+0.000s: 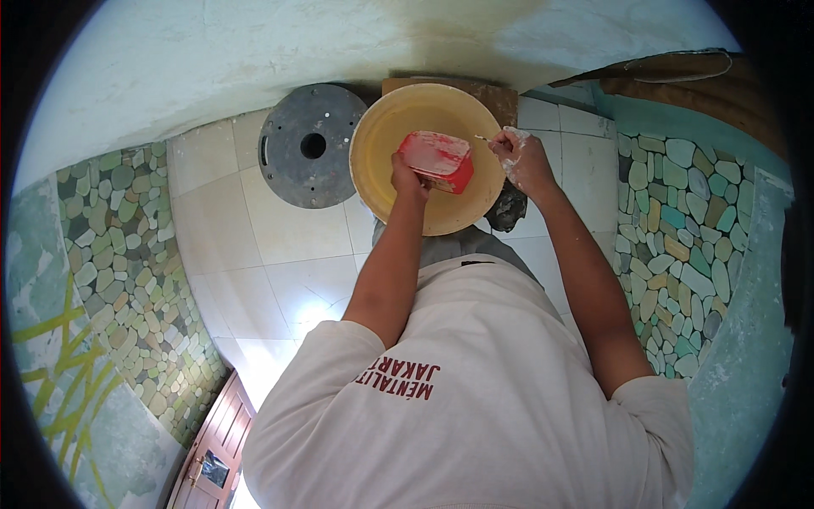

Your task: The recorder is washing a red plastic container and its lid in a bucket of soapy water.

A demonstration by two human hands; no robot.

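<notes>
My left hand [409, 180] is wrapped round the near left side of a red box-shaped tub [449, 179], tilted over a yellow round basin [373, 127]. White, chalky smears cover the tub's upward face. At the basin's right rim, my right hand [523, 159] is closed in a pinch, its fingers and back coated with white paste. A thin, pale, stick-like thing [482, 138] juts from those fingers toward the tub; its kind is too small to make out. The two hands are apart.
A dark grey disc [288, 170] with a centre hole lies left of the basin. Behind the basin is a brown board [506, 97], and a crumpled black bag [509, 210] sits at its right. Pebble-patterned strips flank the pale tiles [288, 220]; a wooden door [212, 441] stands lower left.
</notes>
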